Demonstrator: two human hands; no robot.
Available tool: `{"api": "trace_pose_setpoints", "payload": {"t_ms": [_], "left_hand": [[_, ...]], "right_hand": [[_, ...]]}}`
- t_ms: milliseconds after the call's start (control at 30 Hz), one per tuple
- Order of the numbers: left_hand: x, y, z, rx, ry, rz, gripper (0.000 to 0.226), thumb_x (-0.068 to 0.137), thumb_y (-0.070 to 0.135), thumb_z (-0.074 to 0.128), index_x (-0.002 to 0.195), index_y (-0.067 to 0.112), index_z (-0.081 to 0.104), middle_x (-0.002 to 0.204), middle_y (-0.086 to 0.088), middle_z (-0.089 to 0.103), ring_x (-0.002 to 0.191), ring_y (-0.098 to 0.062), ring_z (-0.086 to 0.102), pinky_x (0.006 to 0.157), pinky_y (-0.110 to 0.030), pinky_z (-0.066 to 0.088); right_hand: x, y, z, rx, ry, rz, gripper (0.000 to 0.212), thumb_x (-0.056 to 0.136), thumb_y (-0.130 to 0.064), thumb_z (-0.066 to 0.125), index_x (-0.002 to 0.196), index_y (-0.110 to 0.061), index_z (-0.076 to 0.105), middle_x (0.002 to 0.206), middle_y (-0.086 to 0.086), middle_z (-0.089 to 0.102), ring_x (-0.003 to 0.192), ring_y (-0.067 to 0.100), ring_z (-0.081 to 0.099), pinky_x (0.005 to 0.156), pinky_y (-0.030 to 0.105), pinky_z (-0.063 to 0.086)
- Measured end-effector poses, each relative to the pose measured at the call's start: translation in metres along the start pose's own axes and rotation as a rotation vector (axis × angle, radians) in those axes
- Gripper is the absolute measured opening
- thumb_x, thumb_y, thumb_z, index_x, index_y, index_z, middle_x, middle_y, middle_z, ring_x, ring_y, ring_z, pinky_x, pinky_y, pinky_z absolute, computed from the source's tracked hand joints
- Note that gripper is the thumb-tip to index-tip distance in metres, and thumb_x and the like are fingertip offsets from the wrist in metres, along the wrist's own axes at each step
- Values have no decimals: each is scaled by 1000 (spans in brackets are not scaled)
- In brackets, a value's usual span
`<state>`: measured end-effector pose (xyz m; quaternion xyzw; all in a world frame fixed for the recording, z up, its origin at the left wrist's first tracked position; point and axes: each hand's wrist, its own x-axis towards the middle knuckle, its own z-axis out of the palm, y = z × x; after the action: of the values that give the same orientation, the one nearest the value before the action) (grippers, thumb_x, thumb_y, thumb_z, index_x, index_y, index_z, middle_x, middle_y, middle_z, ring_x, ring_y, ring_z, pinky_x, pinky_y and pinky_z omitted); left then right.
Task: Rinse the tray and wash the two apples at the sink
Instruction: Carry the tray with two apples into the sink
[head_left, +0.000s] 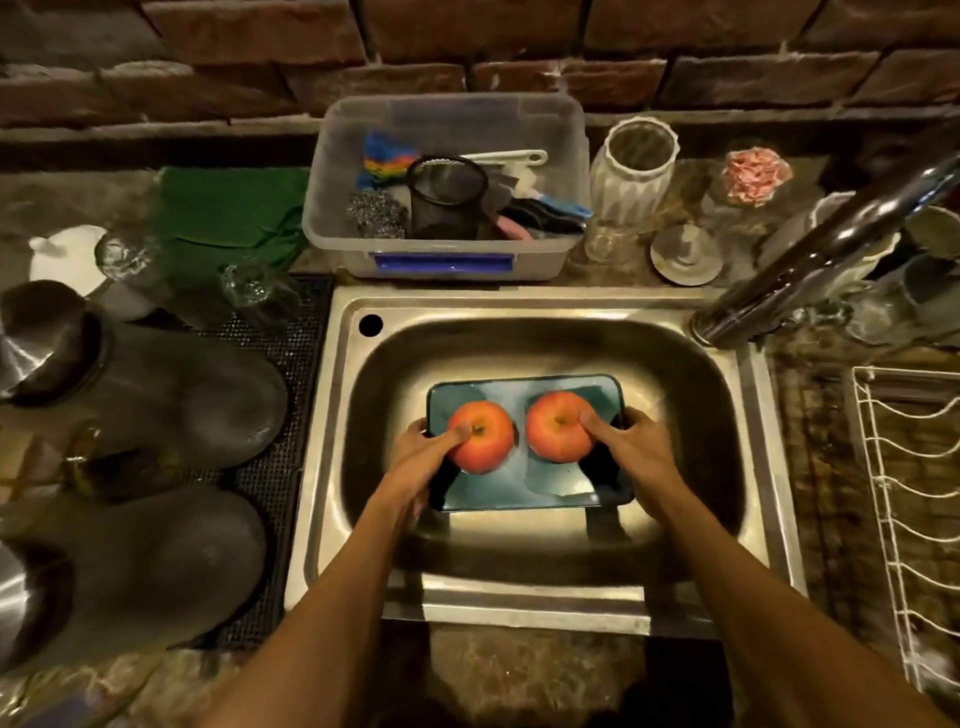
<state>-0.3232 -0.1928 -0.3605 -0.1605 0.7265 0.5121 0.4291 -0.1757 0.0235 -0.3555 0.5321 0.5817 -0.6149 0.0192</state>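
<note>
A teal rectangular tray (524, 493) is held inside the steel sink (524, 597), with two red apples on it side by side. My left hand (421, 457) grips the tray's left edge, thumb pressed on the left apple (488, 441). My right hand (634, 447) grips the tray's right edge, thumb resting on the right apple (553, 423). The tap (810, 260) reaches in from the right, its spout end near the sink's back right corner; no water is visible.
Behind the sink stands a clear plastic tub (447, 260) of scrubbers and brushes, with a white vase (636, 171) beside it. Upturned dark pots (156, 395) and glasses sit on a mat at left. A white wire rack (909, 519) stands at right.
</note>
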Motion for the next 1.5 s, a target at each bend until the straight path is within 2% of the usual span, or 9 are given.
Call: {"api": "trace_pose_setpoints", "payload": {"t_ms": [100, 300, 500, 700, 800, 1000, 1167, 1333, 1500], "left_hand": [[16, -5, 5, -10, -17, -9, 57, 76, 31, 86, 124, 12, 62, 110, -11, 73, 99, -27, 72, 75, -35, 60], [33, -9, 10, -8, -44, 3, 52, 81, 27, 83, 124, 12, 57, 113, -11, 70, 101, -25, 71, 87, -41, 60], [44, -14, 5, 4, -82, 9, 67, 75, 36, 86, 131, 13, 56, 121, -12, 68, 107, -27, 69, 94, -46, 59], [43, -12, 4, 45, -71, 24, 55, 78, 33, 84, 125, 14, 62, 115, -13, 71, 102, -26, 71, 88, -44, 62], [44, -12, 5, 43, -67, 29, 52, 77, 34, 85, 121, 15, 63, 114, -14, 71, 101, -27, 72, 88, -47, 61], [45, -15, 5, 68, -76, 34, 64, 77, 36, 84, 130, 14, 58, 117, -13, 68, 103, -25, 69, 89, -43, 61], [42, -11, 4, 91, -75, 27, 104, 52, 58, 86, 141, 16, 51, 121, -8, 66, 107, -26, 68, 94, -45, 59], [38, -10, 5, 89, -81, 21, 81, 69, 45, 85, 137, 16, 52, 122, -11, 64, 106, -27, 67, 91, -46, 60], [35, -9, 5, 112, -76, 27, 103, 50, 62, 83, 137, 17, 52, 123, -8, 64, 109, -28, 66, 95, -48, 58]], "right_hand": [[11, 4, 1, -1, -1, 0, 47, 83, -39, 78, 116, -10, 61, 89, -11, 64, 76, -2, 58, 43, 2, 41], [27, 16, 2, 21, 7, -7, 49, 84, -34, 78, 121, -7, 62, 93, -9, 67, 78, -1, 61, 47, 3, 43], [30, 17, 3, 67, -20, 0, 52, 84, -35, 78, 126, -10, 59, 104, -2, 69, 84, 1, 63, 48, 4, 45], [24, 19, 4, 74, -33, 2, 54, 82, -43, 78, 124, -15, 61, 110, -2, 71, 95, 7, 66, 66, 18, 50], [22, 24, 2, 60, -30, 2, 53, 80, -46, 79, 119, -15, 61, 109, 1, 71, 98, 14, 69, 67, 20, 50], [20, 25, 4, 66, -32, -3, 52, 81, -46, 77, 121, -16, 61, 110, 1, 71, 102, 16, 67, 74, 25, 52], [21, 25, 5, 62, -31, 3, 49, 83, -45, 75, 118, -13, 60, 108, 3, 69, 99, 16, 65, 71, 24, 51], [26, 29, 3, 51, -27, 23, 56, 79, -51, 77, 118, -14, 60, 110, 6, 69, 103, 22, 67, 80, 31, 56], [25, 28, 2, 39, -35, 28, 61, 78, -52, 77, 122, -14, 59, 114, 6, 68, 106, 23, 65, 81, 31, 55]]}}
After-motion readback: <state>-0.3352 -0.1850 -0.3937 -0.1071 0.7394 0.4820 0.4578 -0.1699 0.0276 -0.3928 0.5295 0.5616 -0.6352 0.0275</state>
